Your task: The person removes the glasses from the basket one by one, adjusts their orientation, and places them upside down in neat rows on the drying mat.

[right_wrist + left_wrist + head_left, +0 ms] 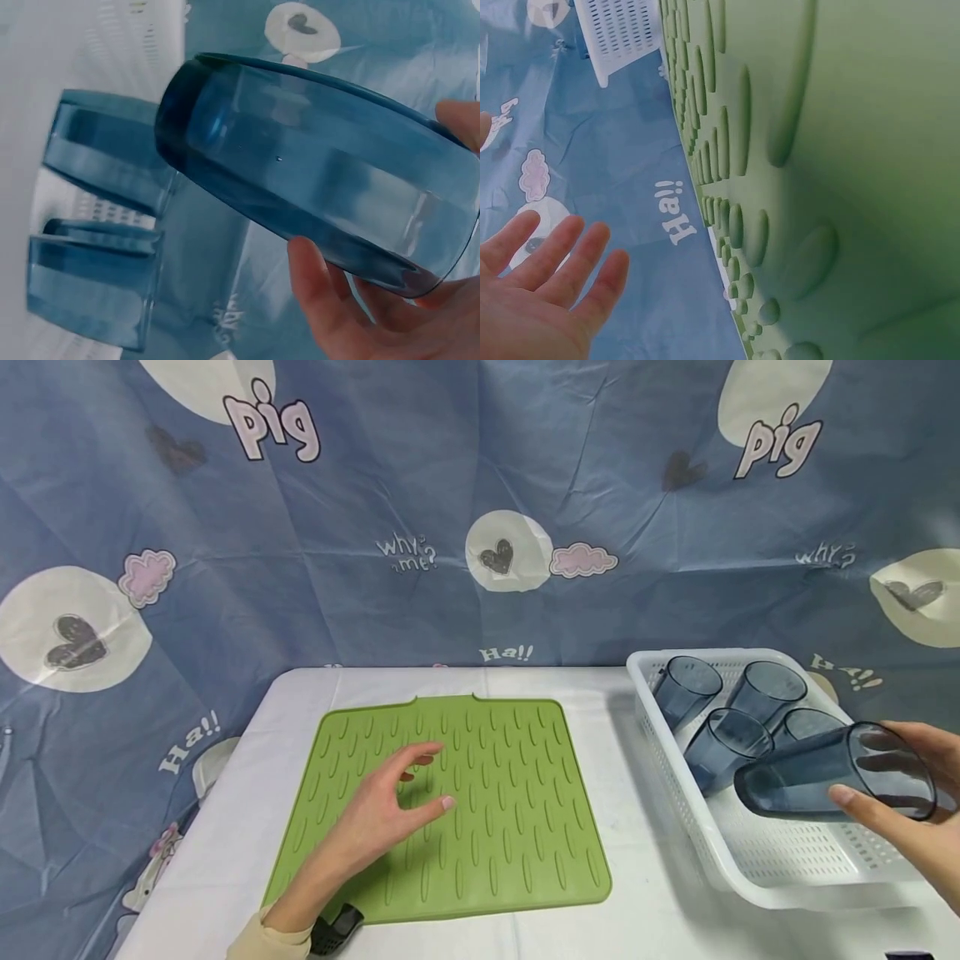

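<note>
A blue-tinted drinking glass (802, 772) lies tilted on its side in the grip of my right hand (911, 810), over the right part of a white plastic basket (720, 852). Its mouth points right, toward the palm. In the right wrist view the fingers and thumb hold the glass (315, 172) near its rim. Several more glasses (727, 735) of the same kind stand in the basket behind it. My left hand (393, 810) hovers over a green ribbed mat (517, 810), thumb and fingers spread apart with nothing between them. The left wrist view shows its fingers (562, 262) loosely extended.
A white cloth (622, 852) covers the table beneath mat and basket. Behind the table hangs a blue printed curtain (420, 468). A black band (337, 931) sits at the left wrist, and a small dark object (909, 955) shows at the bottom right edge.
</note>
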The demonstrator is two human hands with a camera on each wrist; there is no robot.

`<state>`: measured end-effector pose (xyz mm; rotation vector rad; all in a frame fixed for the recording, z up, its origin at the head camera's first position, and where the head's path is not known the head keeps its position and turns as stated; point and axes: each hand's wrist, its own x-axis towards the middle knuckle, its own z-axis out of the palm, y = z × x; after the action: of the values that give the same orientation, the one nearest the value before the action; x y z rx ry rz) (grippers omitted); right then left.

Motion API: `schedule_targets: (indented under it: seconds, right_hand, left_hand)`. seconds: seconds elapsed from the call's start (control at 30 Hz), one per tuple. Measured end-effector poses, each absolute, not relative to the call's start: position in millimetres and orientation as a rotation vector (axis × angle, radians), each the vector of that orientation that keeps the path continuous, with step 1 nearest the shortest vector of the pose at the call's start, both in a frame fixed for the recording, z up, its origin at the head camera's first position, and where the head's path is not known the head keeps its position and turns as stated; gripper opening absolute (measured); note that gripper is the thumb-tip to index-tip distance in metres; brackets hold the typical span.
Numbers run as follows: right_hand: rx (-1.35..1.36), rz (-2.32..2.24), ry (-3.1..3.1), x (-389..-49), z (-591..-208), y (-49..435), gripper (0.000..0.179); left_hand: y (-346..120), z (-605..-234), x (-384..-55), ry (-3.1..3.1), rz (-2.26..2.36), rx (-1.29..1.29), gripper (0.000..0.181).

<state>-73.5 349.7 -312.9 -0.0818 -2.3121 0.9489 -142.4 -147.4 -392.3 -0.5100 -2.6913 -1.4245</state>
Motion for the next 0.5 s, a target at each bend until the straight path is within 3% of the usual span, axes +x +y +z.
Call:
schedule_targets:
  seconds: [0.5]
  right_hand:
    - [-0.142,1.120,-2.206,-79.9,-294.6,311.6,0.079]
  left_hand:
    - [-144.3,-380.6,-143.5,-2.706,-1.380,-0.512,0.068]
